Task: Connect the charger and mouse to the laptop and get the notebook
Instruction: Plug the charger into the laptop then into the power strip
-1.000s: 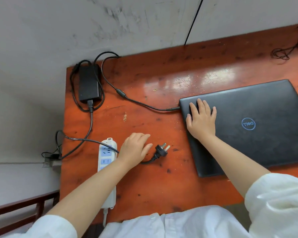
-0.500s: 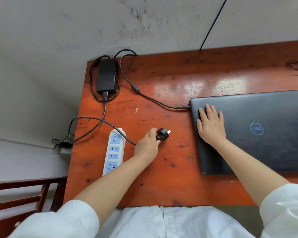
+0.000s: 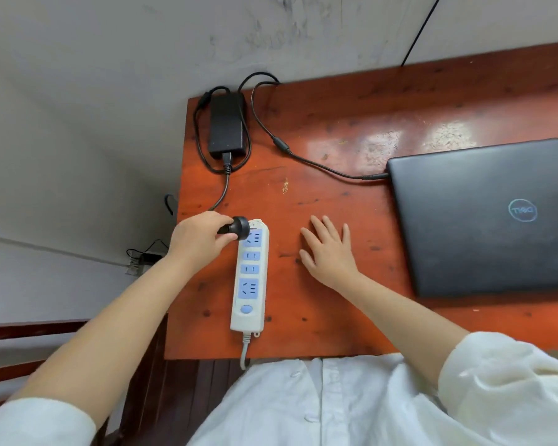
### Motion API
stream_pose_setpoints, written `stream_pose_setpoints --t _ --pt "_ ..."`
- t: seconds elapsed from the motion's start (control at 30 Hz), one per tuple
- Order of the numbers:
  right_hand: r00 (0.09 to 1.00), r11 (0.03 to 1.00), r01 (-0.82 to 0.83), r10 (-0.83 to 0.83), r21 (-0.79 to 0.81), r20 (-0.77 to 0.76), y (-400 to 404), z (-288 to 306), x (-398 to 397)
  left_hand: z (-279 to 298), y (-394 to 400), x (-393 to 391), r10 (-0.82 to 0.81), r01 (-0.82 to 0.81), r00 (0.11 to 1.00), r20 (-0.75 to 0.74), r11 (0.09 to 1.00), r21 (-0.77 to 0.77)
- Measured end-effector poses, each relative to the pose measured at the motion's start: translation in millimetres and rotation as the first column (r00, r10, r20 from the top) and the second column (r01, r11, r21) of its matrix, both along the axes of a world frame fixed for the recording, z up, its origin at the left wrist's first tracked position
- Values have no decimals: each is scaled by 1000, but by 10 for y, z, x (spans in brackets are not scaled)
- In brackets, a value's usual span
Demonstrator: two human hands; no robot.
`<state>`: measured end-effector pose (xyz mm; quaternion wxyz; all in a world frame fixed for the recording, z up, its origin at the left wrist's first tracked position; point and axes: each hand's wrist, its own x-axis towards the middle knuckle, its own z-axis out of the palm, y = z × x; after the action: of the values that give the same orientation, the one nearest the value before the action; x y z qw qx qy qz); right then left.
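Note:
My left hand (image 3: 197, 237) grips the black charger plug (image 3: 239, 228) and holds it over the far end of the white and blue power strip (image 3: 250, 278). The black charger brick (image 3: 226, 123) lies at the desk's far left corner, and its thin cable (image 3: 319, 164) runs right into the left side of the closed black laptop (image 3: 493, 217). Between the strip and the laptop, my right hand (image 3: 327, 251) lies flat on the desk with fingers spread. No mouse or notebook is in view.
The red-brown wooden desk (image 3: 319, 317) stands against a grey wall. The strip's own white cord (image 3: 245, 350) drops over the near edge. A dark wooden chair (image 3: 23, 336) stands to the left, with a small plug and wires on the floor (image 3: 142, 259).
My left hand picked the plug up from the desk and carried it left to the strip's far end. My right hand slid off the laptop lid onto the desk.

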<state>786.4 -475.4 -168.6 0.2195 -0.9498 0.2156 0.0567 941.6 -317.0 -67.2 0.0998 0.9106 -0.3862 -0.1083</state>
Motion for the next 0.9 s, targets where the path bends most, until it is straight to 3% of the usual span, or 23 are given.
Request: stream_pose_setpoints --t 0.13,0.37,0.6,0.9 --pt "999 994 39 -38 -103 12 162 -132 -24 -63 188 117 3 -6 998 -67 999 -37" --pt "996 987 76 -69 -138 59 191 -150 5 -213 303 279 -29 20 967 -253 999 -36" --pt "991 983 113 -101 -145 89 228 -125 15 -210 195 356 -220 236 963 -158 967 91" --pt "992 982 119 -110 -146 69 244 -114 11 -123 -29 377 -242 268 959 -146 944 193"
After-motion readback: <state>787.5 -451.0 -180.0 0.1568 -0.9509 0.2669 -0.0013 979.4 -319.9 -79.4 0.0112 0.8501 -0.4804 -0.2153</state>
